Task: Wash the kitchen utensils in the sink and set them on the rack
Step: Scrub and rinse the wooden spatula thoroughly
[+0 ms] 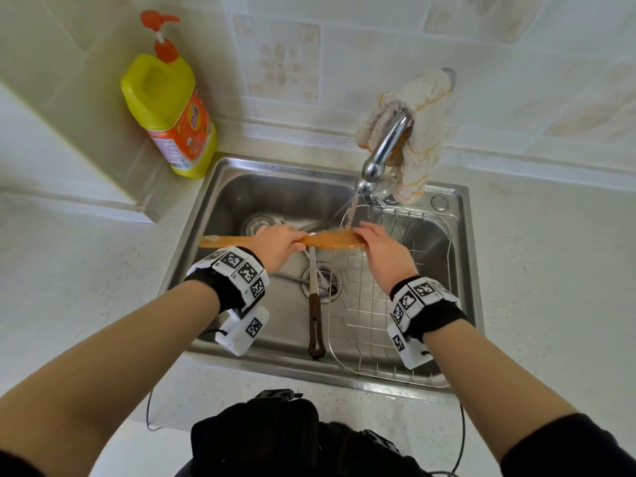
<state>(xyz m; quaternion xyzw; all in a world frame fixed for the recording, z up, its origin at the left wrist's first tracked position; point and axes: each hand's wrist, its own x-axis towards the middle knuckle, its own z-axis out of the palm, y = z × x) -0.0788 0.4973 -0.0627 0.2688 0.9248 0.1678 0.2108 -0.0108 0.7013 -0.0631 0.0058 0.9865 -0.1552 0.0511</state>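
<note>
Spatula (323,242) under the running tap (385,146), left hand (278,244) gripping its handle, right hand (385,249) curled over the blade, rack (364,325) at the sink's (220,187) 3 o'clock

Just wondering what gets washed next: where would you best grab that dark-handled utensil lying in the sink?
Take the dark-handled utensil by its brown handle, from above on the near side. The handle points toward the person, its end propped against the sink wall beside the wire rack, so it is free; its far end is hidden under the wooden spatula.
</note>
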